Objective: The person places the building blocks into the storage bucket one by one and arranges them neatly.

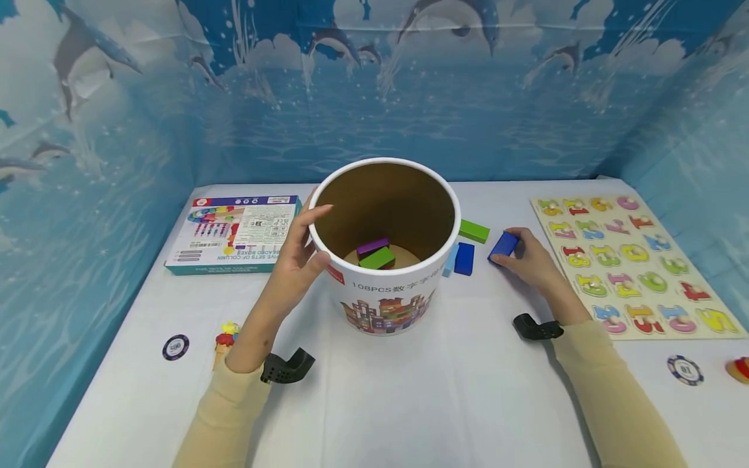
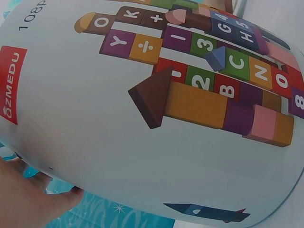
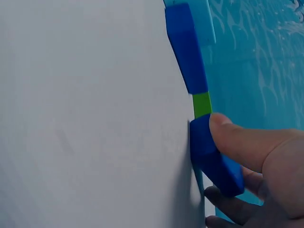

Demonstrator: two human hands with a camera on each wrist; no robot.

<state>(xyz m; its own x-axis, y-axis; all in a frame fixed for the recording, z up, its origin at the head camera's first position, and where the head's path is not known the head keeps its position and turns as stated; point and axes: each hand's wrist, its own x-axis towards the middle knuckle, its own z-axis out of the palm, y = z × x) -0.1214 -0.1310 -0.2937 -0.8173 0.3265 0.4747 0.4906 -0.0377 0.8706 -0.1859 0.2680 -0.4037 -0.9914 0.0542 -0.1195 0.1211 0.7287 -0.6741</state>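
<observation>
A white printed bucket (image 1: 386, 305) stands upright on the table with its top open. Inside lie a purple block (image 1: 372, 247) and a green block (image 1: 377, 259), among others partly hidden. My left hand (image 1: 295, 250) holds the bucket's left side near the rim, its index finger reaching over the edge. In the left wrist view, the bucket's printed wall (image 2: 95, 142) fills most of the picture. To the right, my right hand (image 1: 534, 261) pinches a dark blue block (image 1: 504, 247) between thumb and fingers, close over the table. That blue block (image 3: 213, 156) is tilted in the right wrist view.
Beside the bucket lie another dark blue block (image 1: 465, 259), a light blue block (image 1: 450, 261) and a green block (image 1: 474, 231). A number puzzle board (image 1: 638, 260) occupies the right; a flat box (image 1: 234, 234) sits left. Poker chips (image 1: 175, 348) and an ice-cream toy (image 1: 223, 344) lie nearer.
</observation>
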